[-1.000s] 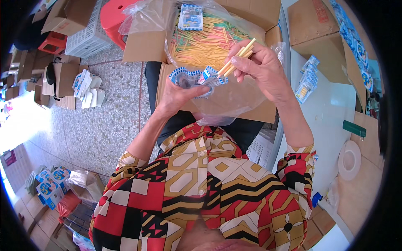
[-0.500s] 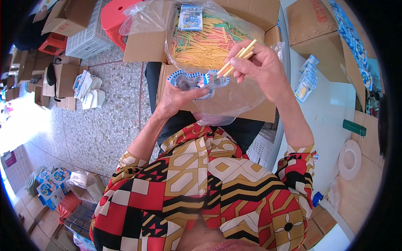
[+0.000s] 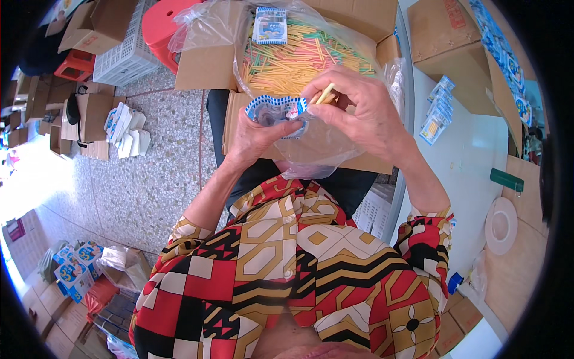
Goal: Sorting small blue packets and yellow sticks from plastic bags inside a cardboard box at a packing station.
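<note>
My left hand (image 3: pixel 257 136) is closed on a small blue-and-white plastic packet (image 3: pixel 272 111), its thumb pressed along the near side. At the packet's right end, my right hand (image 3: pixel 365 110) pinches several pale yellow sticks (image 3: pixel 325 96). Their lower ends are hidden behind the fingers, so I cannot tell how far they reach into the packet. Beyond both hands, an open cardboard box (image 3: pixel 206 67) lined with clear plastic holds a heap of thin yellow, pink and green sticks (image 3: pixel 293 60). A flat blue-and-white packet (image 3: pixel 270 26) lies on the heap.
On the pale table at right lie several filled packets (image 3: pixel 436 122), a green stapler-like tool (image 3: pixel 506 181) and a white ring (image 3: pixel 500 225). A large carton (image 3: pixel 454 72) stands behind them. Left are a red stool (image 3: pixel 160 30), a white crate (image 3: pixel 122 57) and stacked white packs (image 3: pixel 127 128).
My right hand has come down and turned over, bringing the yellow sticks against the packet's right end. My left hand has shifted only slightly and keeps its hold on the packet.
</note>
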The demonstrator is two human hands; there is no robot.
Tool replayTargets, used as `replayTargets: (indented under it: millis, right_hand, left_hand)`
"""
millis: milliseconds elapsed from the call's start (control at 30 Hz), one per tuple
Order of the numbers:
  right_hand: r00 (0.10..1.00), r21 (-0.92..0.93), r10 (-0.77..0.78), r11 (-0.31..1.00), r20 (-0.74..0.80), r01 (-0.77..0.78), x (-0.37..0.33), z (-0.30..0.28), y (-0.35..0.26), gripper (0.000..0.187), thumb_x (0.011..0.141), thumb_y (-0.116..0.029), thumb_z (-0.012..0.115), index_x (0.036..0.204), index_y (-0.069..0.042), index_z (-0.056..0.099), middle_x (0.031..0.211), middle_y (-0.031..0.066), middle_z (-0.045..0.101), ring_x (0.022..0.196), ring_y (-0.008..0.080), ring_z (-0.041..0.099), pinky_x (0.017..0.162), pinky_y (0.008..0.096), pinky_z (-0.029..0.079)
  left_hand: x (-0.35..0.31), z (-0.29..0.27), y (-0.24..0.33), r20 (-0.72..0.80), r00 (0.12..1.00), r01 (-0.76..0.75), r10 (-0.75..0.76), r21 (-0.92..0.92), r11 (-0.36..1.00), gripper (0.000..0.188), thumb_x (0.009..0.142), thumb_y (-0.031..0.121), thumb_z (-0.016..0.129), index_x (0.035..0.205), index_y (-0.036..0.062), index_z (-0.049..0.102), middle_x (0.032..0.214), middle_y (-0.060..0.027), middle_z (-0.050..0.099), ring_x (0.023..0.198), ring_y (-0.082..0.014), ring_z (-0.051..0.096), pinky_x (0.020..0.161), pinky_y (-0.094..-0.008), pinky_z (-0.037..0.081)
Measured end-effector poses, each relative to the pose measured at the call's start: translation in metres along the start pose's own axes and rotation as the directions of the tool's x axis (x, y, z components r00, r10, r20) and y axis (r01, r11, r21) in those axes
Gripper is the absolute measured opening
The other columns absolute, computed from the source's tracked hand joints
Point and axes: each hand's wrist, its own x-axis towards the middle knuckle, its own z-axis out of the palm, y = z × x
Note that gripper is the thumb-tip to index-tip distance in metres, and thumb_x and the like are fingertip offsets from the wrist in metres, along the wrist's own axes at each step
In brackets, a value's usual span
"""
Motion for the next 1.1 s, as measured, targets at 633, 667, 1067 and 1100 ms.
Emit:
replayTargets:
  millis: [633, 667, 1067, 1100]
  right_hand:
    - [0.990, -0.487, -0.067, 0.873, -0.122, -0.001, 0.074, 0.011, 0.164, 0.021, 0.082, -0.015, 0.055, 0.099, -0.005, 0.059, 0.087, 0.0077, 0.062, 0.074, 0.0207, 0.061, 0.065, 0.0329, 0.048]
    - [0.991, -0.485, -0.068, 0.874, -0.118, 0.003, 0.080, 0.019, 0.168, 0.021, 0.082, -0.015, 0.055, 0.099, -0.005, 0.059, 0.087, 0.0077, 0.062, 0.074, 0.0207, 0.061, 0.065, 0.0329, 0.048]
    - [0.996, -0.837, 0.005, 0.542, 0.090, 0.073, 0.123, 0.054, 0.169, 0.011, 0.076, -0.003, 0.049, 0.082, 0.003, 0.057, 0.091, 0.0181, 0.059, 0.088, 0.0337, 0.059, 0.069, 0.0429, 0.050]
    - [0.992, -0.834, 0.049, 0.548, 0.115, 0.069, 0.126, 0.056, 0.164, 0.011, 0.076, -0.002, 0.048, 0.082, 0.003, 0.057, 0.091, 0.0184, 0.060, 0.089, 0.0335, 0.059, 0.069, 0.0432, 0.050]
  left_hand:
    - [-0.008, -0.022, 0.002, -0.036, 0.999, -0.003, 0.001, -0.060, 0.998, 0.029, 0.073, 0.001, 0.069, 0.101, -0.0016, 0.062, 0.095, -0.0050, 0.064, 0.083, -0.0102, 0.060, 0.078, -0.0256, 0.048]
    - [-0.008, -0.023, 0.002, -0.041, 0.999, -0.003, 0.000, -0.060, 0.998, 0.029, 0.073, 0.001, 0.069, 0.101, -0.0016, 0.062, 0.095, -0.0050, 0.064, 0.083, -0.0102, 0.060, 0.078, -0.0256, 0.048]
    - [-0.003, -0.036, 0.007, -0.045, 0.998, -0.037, 0.033, -0.101, 0.994, 0.027, 0.073, -0.001, 0.068, 0.100, -0.0015, 0.062, 0.095, -0.0057, 0.064, 0.083, -0.0105, 0.060, 0.078, -0.0261, 0.049]
    - [-0.003, -0.036, 0.007, -0.049, 0.998, -0.037, 0.033, -0.098, 0.994, 0.027, 0.073, -0.001, 0.068, 0.100, -0.0015, 0.062, 0.095, -0.0056, 0.064, 0.083, -0.0104, 0.060, 0.078, -0.0261, 0.049]
